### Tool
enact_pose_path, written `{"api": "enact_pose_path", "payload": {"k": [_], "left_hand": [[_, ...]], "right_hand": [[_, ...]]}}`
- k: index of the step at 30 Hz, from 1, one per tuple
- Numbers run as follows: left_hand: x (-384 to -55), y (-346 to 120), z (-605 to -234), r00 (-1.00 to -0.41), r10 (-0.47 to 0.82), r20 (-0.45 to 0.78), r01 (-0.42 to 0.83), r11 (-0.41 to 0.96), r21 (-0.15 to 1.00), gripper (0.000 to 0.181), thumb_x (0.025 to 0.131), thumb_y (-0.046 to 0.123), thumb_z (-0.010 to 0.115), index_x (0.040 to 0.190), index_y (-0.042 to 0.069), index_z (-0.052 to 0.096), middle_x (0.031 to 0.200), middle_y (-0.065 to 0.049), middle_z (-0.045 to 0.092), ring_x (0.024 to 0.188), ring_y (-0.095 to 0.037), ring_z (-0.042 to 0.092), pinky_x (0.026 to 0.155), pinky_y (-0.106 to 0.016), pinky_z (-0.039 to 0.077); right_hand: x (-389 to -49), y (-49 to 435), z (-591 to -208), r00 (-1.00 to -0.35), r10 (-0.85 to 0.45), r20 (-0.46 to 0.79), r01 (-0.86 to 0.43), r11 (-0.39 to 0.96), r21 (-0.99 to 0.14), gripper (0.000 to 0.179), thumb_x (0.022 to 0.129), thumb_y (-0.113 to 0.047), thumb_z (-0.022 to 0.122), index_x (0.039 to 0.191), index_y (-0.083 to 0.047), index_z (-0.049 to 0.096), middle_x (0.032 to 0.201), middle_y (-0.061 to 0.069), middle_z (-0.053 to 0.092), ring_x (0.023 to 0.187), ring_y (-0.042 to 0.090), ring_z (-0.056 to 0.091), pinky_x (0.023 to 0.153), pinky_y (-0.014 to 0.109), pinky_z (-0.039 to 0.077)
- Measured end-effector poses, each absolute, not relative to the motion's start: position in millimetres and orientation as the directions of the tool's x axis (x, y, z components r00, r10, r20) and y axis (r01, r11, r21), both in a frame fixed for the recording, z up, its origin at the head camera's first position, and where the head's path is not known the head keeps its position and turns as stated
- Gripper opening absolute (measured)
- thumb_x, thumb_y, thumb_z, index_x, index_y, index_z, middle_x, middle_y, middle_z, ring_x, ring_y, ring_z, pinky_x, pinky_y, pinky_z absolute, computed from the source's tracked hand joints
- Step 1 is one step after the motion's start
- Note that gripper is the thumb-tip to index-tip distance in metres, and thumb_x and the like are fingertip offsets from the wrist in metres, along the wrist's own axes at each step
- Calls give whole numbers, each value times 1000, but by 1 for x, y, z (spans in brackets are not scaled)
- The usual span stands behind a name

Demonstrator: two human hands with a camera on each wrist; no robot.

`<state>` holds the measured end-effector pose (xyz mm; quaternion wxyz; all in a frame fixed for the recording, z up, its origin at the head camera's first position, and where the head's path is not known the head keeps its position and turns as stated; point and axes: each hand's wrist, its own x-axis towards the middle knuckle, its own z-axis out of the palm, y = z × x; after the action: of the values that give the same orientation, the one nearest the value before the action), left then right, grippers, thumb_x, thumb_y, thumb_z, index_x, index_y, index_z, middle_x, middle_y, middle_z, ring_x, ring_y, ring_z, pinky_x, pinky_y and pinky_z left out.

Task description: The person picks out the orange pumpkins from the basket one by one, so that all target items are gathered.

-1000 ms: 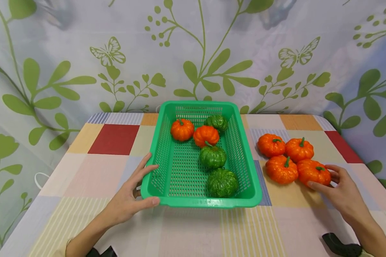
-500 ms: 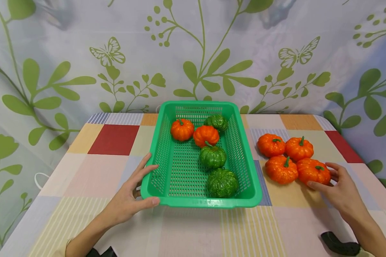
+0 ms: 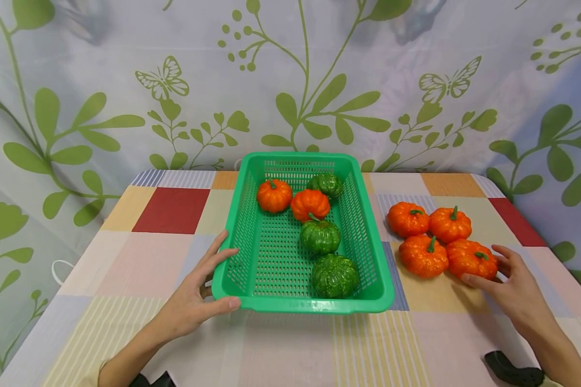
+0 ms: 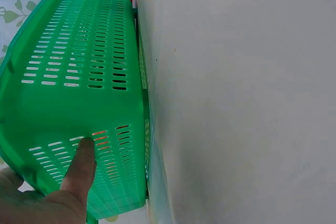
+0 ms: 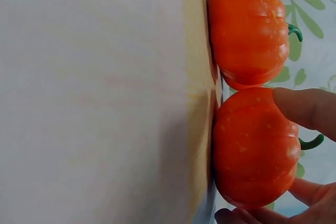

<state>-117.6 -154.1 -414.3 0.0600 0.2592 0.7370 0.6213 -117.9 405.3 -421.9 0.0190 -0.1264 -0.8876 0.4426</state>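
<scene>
My left hand (image 3: pixel 193 301) rests against the near left corner of a green plastic basket (image 3: pixel 314 305). Its fingers lie over the left rim, the thumb on the front rim; in the left wrist view one finger (image 4: pixel 81 169) touches the slotted outer wall. On the right, my right hand (image 3: pixel 518 285) holds an orange pumpkin (image 3: pixel 470 259) between thumb and fingers. That pumpkin (image 5: pixel 257 148) sits on the cloth beside another orange pumpkin (image 3: pixel 423 256). Two more orange pumpkins, one left (image 3: pixel 408 219) and one right (image 3: pixel 450 224), stand behind them.
Inside the basket are two orange pumpkins (image 3: pixel 274 195) (image 3: pixel 310 205) and three green ones (image 3: pixel 326 184) (image 3: pixel 320 236) (image 3: pixel 335 276). A patchwork cloth (image 3: pixel 169 209) covers the table. Behind it hangs a leaf-patterned curtain (image 3: pixel 290 80).
</scene>
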Motion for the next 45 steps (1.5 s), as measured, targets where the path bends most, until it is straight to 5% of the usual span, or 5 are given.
{"api": "enact_pose_path", "payload": {"k": [4, 20, 28, 36, 45], "left_hand": [[-118, -154, -414, -858, 457, 234, 308, 94, 947, 71, 87, 1, 70, 149, 0, 36, 165, 2, 1, 125, -47, 44, 87, -33, 55], [-116, -155, -414, -862, 450, 231, 305, 99, 947, 71, 87, 1, 70, 149, 0, 36, 165, 2, 1, 126, -48, 43, 87, -33, 55], [-117, -155, -414, -860, 454, 234, 307, 95, 947, 71, 87, 1, 70, 149, 0, 36, 165, 2, 0, 126, -48, 43, 88, -32, 55], [-117, -154, -414, -857, 458, 238, 310, 89, 947, 71, 87, 0, 70, 149, -1, 35, 165, 2, 0, 126, -48, 43, 89, -32, 54], [-117, -154, -414, -859, 457, 230, 303, 92, 949, 71, 88, 2, 70, 149, 1, 36, 165, 3, 1, 126, -47, 43, 88, -33, 55]], "right_hand": [[-115, 406, -424, -970, 240, -46, 180, 576, -798, 90, 95, -25, 68, 155, 3, 7, 154, 29, 19, 139, 39, 20, 86, -3, 26], [-108, 404, -406, -939, 340, 60, 149, 556, -818, 74, 97, -28, 63, 157, -9, 23, 159, 3, 25, 147, 16, 18, 93, -1, 28], [-106, 385, -385, -921, 366, 136, 45, 447, -893, 55, 96, -11, 64, 144, -28, 43, 139, -12, 41, 124, -1, 38, 98, 4, 30], [-103, 360, -368, -932, 274, 238, -166, 263, -950, 47, 93, 5, 62, 130, -23, 55, 128, -10, 48, 113, 0, 48, 90, 4, 38], [-104, 322, -348, -945, 23, 327, -317, 192, -929, 57, 87, 19, 60, 137, -7, 52, 134, 4, 50, 123, 12, 46, 92, 10, 42]]}}
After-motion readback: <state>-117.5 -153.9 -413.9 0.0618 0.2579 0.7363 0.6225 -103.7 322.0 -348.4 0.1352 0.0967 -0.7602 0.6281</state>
